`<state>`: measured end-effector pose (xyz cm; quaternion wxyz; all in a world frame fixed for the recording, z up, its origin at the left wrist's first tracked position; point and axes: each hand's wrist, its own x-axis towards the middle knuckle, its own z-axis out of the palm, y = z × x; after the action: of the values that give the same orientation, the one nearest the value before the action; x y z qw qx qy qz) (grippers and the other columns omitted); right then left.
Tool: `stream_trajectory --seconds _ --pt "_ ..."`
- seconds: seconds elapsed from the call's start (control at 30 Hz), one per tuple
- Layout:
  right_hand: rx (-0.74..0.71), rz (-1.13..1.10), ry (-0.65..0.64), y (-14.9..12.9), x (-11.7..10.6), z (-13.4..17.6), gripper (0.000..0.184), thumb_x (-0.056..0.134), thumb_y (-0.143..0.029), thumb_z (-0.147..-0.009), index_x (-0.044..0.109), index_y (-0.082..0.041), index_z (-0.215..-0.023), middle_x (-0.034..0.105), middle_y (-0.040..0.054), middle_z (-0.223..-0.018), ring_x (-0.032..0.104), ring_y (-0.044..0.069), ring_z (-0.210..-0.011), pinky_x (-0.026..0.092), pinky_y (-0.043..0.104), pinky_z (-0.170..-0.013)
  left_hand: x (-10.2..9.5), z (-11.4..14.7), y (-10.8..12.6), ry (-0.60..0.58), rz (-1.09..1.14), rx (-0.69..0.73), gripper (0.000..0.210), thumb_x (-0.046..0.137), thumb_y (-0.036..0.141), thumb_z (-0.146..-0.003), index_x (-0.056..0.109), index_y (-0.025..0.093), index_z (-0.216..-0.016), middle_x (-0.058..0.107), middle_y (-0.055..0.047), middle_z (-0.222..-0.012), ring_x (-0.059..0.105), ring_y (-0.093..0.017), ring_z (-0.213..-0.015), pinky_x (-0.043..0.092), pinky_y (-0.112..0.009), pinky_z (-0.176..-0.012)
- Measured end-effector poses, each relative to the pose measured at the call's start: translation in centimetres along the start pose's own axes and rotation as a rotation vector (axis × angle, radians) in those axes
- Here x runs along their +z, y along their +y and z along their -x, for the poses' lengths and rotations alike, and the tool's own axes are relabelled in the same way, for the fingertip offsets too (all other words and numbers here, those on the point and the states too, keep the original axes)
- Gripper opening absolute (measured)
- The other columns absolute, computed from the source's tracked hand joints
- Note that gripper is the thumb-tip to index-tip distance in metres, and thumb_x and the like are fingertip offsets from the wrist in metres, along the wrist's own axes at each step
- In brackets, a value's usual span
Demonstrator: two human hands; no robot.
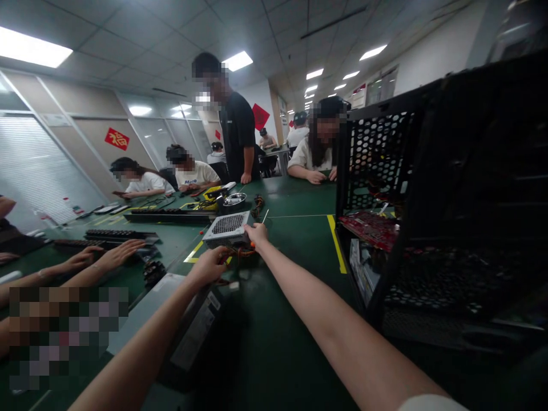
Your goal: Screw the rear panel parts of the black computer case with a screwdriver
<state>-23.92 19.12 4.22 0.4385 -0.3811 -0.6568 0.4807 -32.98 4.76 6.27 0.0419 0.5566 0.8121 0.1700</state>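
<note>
My right grip (257, 235) is clenched around a thin rod (266, 216), whose pale end projects upward past my fingers; that same hand lies against the right side of a grey power supply (226, 225). My left grip (209, 266) is at the near side of this unit, fingers bent at a bundle of coloured cables (244, 252); I cannot tell whether it is closed on them. The power supply is on the green desk (295, 197), ahead of me, perforated face upward. A metal bowl (234, 198) is just behind it.

Nearer to me, partly hidden by my left forearm, is a dark box with a label (194, 337), and a flat grey panel (143, 314) lies beside it. To the right stands an open black computer case (381, 154), a red circuit board (370, 229) visible inside. At left, a co-worker's hands (113, 257) are near black strips (122, 235).
</note>
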Motion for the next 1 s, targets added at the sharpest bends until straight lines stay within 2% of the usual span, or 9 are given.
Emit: stream_trajectory --seconds 0.1,0.2,0.37,0.53,0.6,0.67,0.77,0.9,1.0 --pt "-0.029 0.103 0.079 -0.3 -1.5 0.9 0.028 0.045 -0.030 -0.083 0.047 -0.017 -0.107 0.049 0.0062 -0.108 0.052 0.016 -0.090 0.044 0.037 -0.075 -0.2 -0.1 -0.2 0.104 -0.016 -0.067 0.036 0.048 0.021 -0.061 0.054 0.019 -0.096 0.056 -0.001 -0.071 0.052 -0.015 -0.064 0.037 -0.024 -0.058" --pt "-0.113 0.176 0.085 -1.0 -2.8 3.6 0.026 0.044 -0.030 -0.083 0.047 -0.017 -0.106 0.048 0.0063 -0.110 0.050 0.017 -0.093 0.043 0.037 -0.078 -0.3 -0.1 -0.7 0.118 0.031 -0.107 0.033 0.050 0.023 -0.061 0.053 0.019 -0.094 0.054 0.000 -0.068 0.051 -0.013 -0.058 0.036 -0.023 -0.054" --pt "-0.244 0.283 -0.115 -1.1 -3.9 10.5 0.024 0.041 -0.017 -0.080 0.055 -0.023 -0.098 0.047 0.0034 -0.101 0.050 0.012 -0.085 0.038 0.025 -0.079 -0.3 -0.1 -0.6 0.174 -0.106 -0.004 0.030 0.052 0.026 -0.061 0.057 0.018 -0.090 0.054 -0.002 -0.072 0.052 -0.016 -0.069 0.039 -0.025 -0.062" --pt "-0.232 0.415 -0.330 -0.1 -4.5 15.0 0.025 0.046 -0.015 -0.075 0.060 -0.022 -0.095 0.047 0.0040 -0.092 0.052 0.013 -0.076 0.038 0.026 -0.071 -1.2 0.8 0.4 0.152 -0.148 0.085 0.042 0.054 0.035 -0.063 0.057 0.016 -0.100 0.054 -0.007 -0.088 0.050 -0.021 -0.087 0.039 -0.028 -0.076" --pt "-0.229 0.444 -0.393 0.0 -5.1 16.5 0.029 0.045 -0.014 -0.075 0.058 -0.020 -0.100 0.046 0.0053 -0.093 0.051 0.014 -0.076 0.038 0.026 -0.071 -2.1 2.9 1.1 0.227 -0.155 0.135 0.045 0.054 0.036 -0.064 0.054 0.017 -0.105 0.051 -0.009 -0.099 0.048 -0.022 -0.095 0.038 -0.031 -0.081" --pt "-0.253 0.451 -0.471 -0.2 -6.1 18.4 0.029 0.045 -0.016 -0.075 0.057 -0.021 -0.101 0.046 0.0054 -0.093 0.051 0.013 -0.076 0.037 0.026 -0.071 -2.9 6.6 2.0 0.320 -0.136 0.175 0.037 0.047 0.035 -0.071 0.055 0.019 -0.103 0.049 -0.009 -0.101 0.049 -0.021 -0.092 0.039 -0.032 -0.080" --pt "-0.302 0.446 -0.617 -0.5 -8.3 21.5 0.025 0.052 -0.022 -0.072 0.060 -0.024 -0.095 0.047 0.0029 -0.088 0.050 0.013 -0.074 0.038 0.025 -0.068 -2.7 13.8 3.1 0.227 -0.037 0.194 0.030 0.039 0.036 -0.077 0.058 0.022 -0.095 0.051 -0.006 -0.095 0.054 -0.015 -0.075 0.043 -0.027 -0.069" --pt "-0.324 0.441 -0.673 -0.8 -11.0 25.0 0.025 0.048 -0.021 -0.076 0.060 -0.025 -0.097 0.048 0.0030 -0.089 0.051 0.013 -0.076 0.037 0.024 -0.069 0.7 22.1 3.1 0.003 0.065 0.156 0.027 0.041 0.039 -0.076 0.062 0.027 -0.089 0.055 -0.005 -0.092 0.055 -0.017 -0.083 0.044 -0.025 -0.072" --pt "-0.325 0.436 -0.656 -0.9 -12.8 26.6 0.025 0.046 -0.018 -0.077 0.060 -0.024 -0.096 0.049 0.0034 -0.090 0.051 0.013 -0.078 0.038 0.025 -0.070 3.7 24.6 2.9 0.041 0.102 0.085 0.030 0.043 0.041 -0.075 0.059 0.028 -0.096 0.055 -0.005 -0.095 0.055 -0.018 -0.084 0.045 -0.027 -0.073"
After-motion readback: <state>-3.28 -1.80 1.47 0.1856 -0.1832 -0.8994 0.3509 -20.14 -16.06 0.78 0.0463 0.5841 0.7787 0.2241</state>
